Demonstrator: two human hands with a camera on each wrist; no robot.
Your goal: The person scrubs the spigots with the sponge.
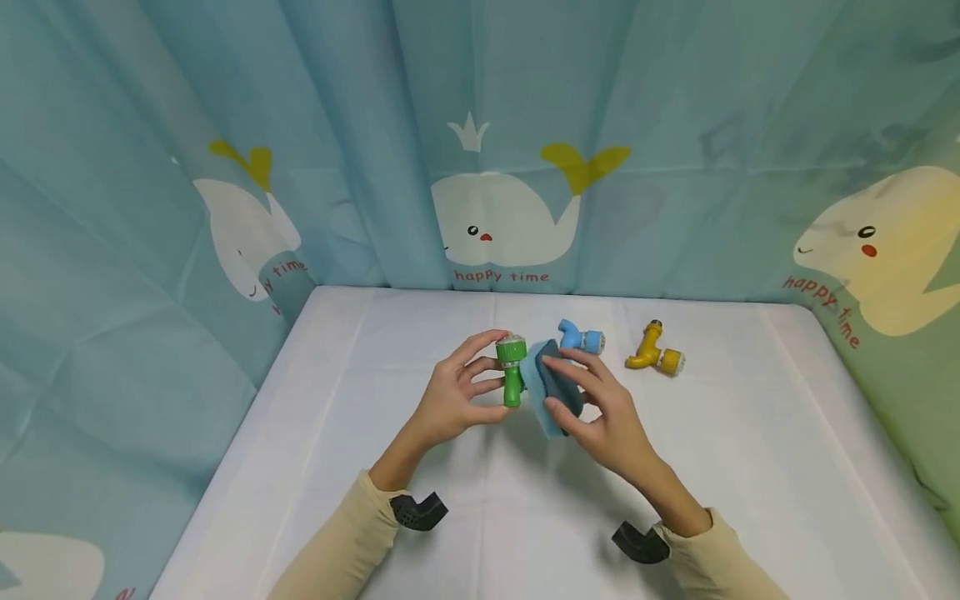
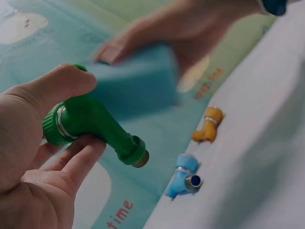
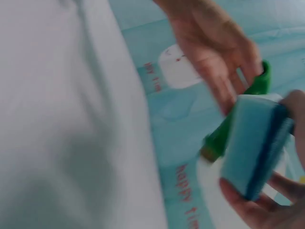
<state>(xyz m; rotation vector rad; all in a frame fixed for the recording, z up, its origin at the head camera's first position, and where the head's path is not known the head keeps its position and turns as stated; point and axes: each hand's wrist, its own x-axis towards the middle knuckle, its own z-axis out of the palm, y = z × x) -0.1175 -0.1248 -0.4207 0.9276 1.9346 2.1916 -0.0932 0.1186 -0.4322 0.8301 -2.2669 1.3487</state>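
My left hand [image 1: 452, 394] grips a green faucet [image 1: 512, 372] between thumb and fingers, above the table. In the left wrist view the faucet's ribbed knob faces the palm, and its brownish threaded end points away to the lower right. Close beside it, my right hand [image 1: 606, 412] pinches a two-tone blue sponge [image 1: 558, 387], its lighter side turned toward the faucet. The sponge [image 2: 136, 83] looks blurred in the left wrist view. In the right wrist view the sponge [image 3: 252, 143] overlaps part of the green faucet [image 3: 220, 138].
Behind the right hand, a light blue faucet [image 1: 581, 337] lies on the white table [image 1: 360, 358]. Farther right lies a yellow faucet [image 1: 655, 350]. A teal curtain [image 1: 360, 150] with whale prints hangs along the table's back and sides. Black mounts [image 1: 418, 511] sit at both wrists.
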